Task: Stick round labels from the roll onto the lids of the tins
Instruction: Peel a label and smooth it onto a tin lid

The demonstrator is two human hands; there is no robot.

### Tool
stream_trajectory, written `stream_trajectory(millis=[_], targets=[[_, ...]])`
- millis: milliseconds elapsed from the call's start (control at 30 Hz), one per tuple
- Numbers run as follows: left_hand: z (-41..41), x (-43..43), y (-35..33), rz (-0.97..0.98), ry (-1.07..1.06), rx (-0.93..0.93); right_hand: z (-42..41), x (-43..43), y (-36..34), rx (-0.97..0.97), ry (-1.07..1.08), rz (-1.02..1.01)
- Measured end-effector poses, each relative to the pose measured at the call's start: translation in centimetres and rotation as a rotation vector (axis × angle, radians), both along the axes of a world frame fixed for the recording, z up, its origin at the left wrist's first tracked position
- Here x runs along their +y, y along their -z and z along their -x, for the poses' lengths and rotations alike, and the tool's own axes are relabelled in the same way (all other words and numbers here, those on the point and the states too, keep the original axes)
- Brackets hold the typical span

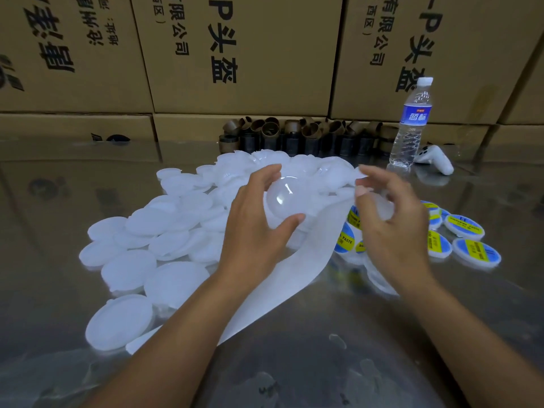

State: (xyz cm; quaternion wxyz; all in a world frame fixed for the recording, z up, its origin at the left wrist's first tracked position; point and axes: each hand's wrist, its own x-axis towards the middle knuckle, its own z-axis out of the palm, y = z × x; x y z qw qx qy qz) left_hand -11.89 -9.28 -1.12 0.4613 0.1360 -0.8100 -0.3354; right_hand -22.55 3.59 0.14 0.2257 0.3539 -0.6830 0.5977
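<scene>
Brown printed cartons (265, 54) walled off the far edge of the shiny metal table (323, 348). Over its left and middle sprawled the heap of plain tins (176, 231), milky white, round and shallow, overlapping one another with bare lids. The white backing strip (294, 275) curved from the near edge, passing under my left forearm, up toward my right thumb. My left hand (256, 219) gripped one tin (287, 201) above the heap, thumb below and fingers curled over its far rim; its lid was glossy and unlabelled. My right hand (394, 231) hovered blurred at the strip's top end, fingers curled. I could not tell whether it pinched anything. Behind it lay the labelled tins (465, 228), blue and yellow, several partly hidden by that hand. The labels (344, 240) on the strip were half covered, their print cut off.
</scene>
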Motion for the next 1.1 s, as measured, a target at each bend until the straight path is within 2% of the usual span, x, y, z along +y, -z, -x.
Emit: stream_trajectory(millis=[133,367,633,867,1100], targets=[[-0.2,0.7,-0.1,0.072,0.075,0.045,-1.6,-0.7,0.2,0.192,-0.076,-0.131],[-0.2,1.0,0.0,0.228,0.150,0.025,-0.9,-0.7,0.9,0.015,-0.230,-0.165],[0.1,0.8,-0.3,-0.223,0.254,0.073,-0.9,-0.8,0.8,0.084,-0.322,-0.230],[0.3,0.5,-0.7,-0.493,0.333,0.104,-0.8,-0.8,1.0,-0.023,-0.317,-0.172],[0.2,0.0,-1.0,-0.784,0.345,0.206,-0.8,-0.8,0.9,-0.024,-0.302,-0.227]])
